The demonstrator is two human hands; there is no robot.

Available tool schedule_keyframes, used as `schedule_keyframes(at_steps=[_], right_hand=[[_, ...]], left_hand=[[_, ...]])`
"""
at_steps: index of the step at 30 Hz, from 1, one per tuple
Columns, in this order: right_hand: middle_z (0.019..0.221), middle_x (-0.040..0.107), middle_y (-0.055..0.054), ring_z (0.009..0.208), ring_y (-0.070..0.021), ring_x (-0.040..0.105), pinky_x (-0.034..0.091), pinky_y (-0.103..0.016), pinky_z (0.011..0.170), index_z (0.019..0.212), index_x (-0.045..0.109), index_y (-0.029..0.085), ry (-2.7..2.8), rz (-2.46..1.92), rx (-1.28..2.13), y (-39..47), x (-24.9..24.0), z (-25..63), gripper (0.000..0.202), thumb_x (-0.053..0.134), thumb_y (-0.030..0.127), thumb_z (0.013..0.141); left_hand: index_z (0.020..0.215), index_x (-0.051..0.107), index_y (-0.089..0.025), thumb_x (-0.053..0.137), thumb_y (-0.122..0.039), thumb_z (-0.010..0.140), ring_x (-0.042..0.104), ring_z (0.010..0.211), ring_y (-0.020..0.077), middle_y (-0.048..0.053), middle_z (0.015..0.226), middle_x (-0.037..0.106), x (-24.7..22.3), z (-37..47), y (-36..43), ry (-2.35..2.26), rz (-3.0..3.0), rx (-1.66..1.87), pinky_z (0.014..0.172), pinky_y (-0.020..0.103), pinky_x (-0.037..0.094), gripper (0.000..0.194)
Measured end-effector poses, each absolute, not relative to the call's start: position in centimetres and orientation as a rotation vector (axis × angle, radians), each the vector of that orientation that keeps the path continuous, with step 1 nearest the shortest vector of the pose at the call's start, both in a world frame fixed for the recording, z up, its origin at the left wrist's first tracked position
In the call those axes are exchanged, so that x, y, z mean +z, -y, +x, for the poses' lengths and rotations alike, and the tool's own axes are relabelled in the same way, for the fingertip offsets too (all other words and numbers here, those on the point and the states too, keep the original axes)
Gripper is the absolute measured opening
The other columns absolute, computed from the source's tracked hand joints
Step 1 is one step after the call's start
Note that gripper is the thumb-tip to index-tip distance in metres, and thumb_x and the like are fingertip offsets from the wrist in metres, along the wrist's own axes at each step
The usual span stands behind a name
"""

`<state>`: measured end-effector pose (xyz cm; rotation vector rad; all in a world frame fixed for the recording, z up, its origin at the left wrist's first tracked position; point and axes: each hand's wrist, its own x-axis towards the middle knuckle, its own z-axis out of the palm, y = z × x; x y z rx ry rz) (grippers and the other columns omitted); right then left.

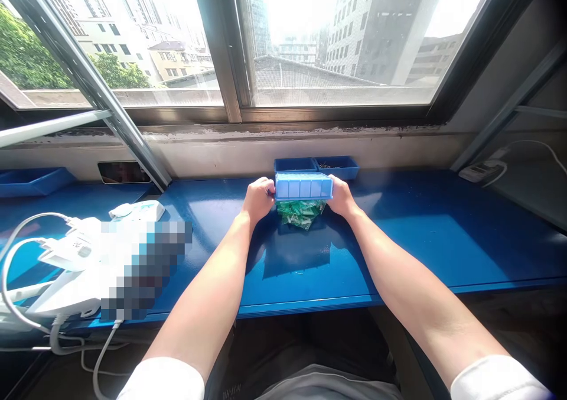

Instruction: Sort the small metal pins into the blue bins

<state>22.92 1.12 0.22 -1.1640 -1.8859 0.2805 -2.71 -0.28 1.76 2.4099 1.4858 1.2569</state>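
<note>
A light-blue plastic bin [303, 187] is tilted up on its side above the blue table, its ribbed face toward me. My left hand [259, 199] grips its left end, and my right hand [342, 196] grips the right end. Directly beneath the bin lies a pile of green and clear small packets [301, 212]. Whether anything is still inside the bin cannot be seen.
Two joined blue trays [337, 166] stand behind the bin against the wall, the right one holding small dark pieces. White devices with cables [73, 258] crowd the left of the table [411, 234]. Another blue tray [35, 181] is far left, and a white adapter [482, 169] far right.
</note>
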Motion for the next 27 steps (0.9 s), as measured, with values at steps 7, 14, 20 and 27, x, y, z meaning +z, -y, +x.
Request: schedule_keyframes(at_steps=[7,14,20,27], right_hand=[[0.079,0.062,-0.005,0.068,-0.0158,0.051,0.04,-0.027,0.061,0.074,0.052,0.019,1.812,-1.181,0.33,-0.5,0.9,22.6,0.022,0.059,0.04,0.072],[0.076,0.061,-0.002,0.07,-0.0145,0.052,0.041,-0.025,0.062,0.077,0.055,0.017,1.702,-1.141,0.315,-0.7,0.8,22.7,0.021,0.059,0.037,0.071],[0.073,0.061,-0.001,0.069,-0.0159,0.057,0.045,-0.027,0.062,0.077,0.057,0.018,1.638,-1.032,0.356,-1.2,0.6,22.9,0.023,0.064,0.038,0.069],[0.076,0.065,0.0,0.07,-0.0166,0.061,0.047,-0.028,0.064,0.088,0.054,0.021,1.574,-1.071,0.527,-1.6,0.5,22.3,0.028,0.062,0.044,0.074]], left_hand=[[0.06,0.049,-0.019,0.051,-0.011,0.065,0.06,0.095,0.0185,0.007,0.103,0.064,1.9,-2.5,0.6,-1.523,2.256,1.392,0.079,0.028,0.048,0.01],[0.072,0.055,-0.017,0.052,-0.014,0.071,0.057,0.112,0.0211,0.009,0.128,0.058,1.7,-2.3,0.5,-1.432,2.095,1.39,0.082,0.028,0.051,0.004],[0.075,0.056,-0.017,0.057,-0.017,0.071,0.062,0.102,0.0204,0.009,0.119,0.064,1.8,-1.9,0.6,-1.296,1.96,1.547,0.078,0.028,0.052,0.005],[0.115,0.056,-0.019,0.059,-0.036,0.08,0.067,0.087,0.0177,0.005,0.096,0.072,1.9,-1.2,0.8,-1.467,1.856,1.57,0.077,0.026,0.05,0.039]])
